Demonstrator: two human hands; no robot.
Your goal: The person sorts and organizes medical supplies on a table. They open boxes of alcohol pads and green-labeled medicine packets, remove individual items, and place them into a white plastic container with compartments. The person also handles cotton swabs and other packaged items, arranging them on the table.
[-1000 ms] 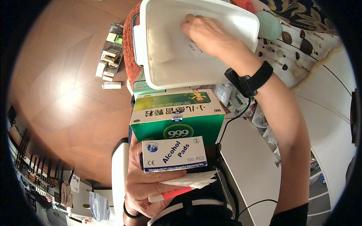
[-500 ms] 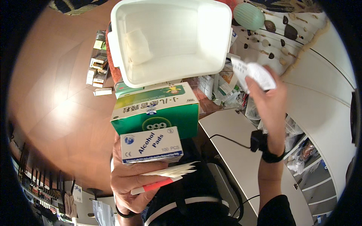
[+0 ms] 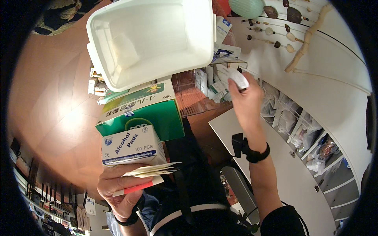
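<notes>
Left hand: we see the left hand point(image 3: 120, 188) curled under a stack, fingers wrapped around thin flat packets point(image 3: 147, 177), cream paper ones above a white one with a red stripe.
Stack: resting on those packets is a small white cardboard box point(image 3: 132, 145) with blue print, matte and rectangular.
Green carton: just behind the white box sits a larger green carton point(image 3: 143, 114), glossy card with a pale top face.
Tub: a white plastic tub point(image 3: 151, 37), smooth, deep, with rounded corners, rides above the green carton, its open side toward us.
Right hand: to the right of the green carton, the right hand point(image 3: 246, 102) pinches 1 small white sachet point(image 3: 238, 78) between fingertips; a black band circles the wrist.
Surroundings: right of the tub, clear bags fill white shelves point(image 3: 315, 149).
</notes>
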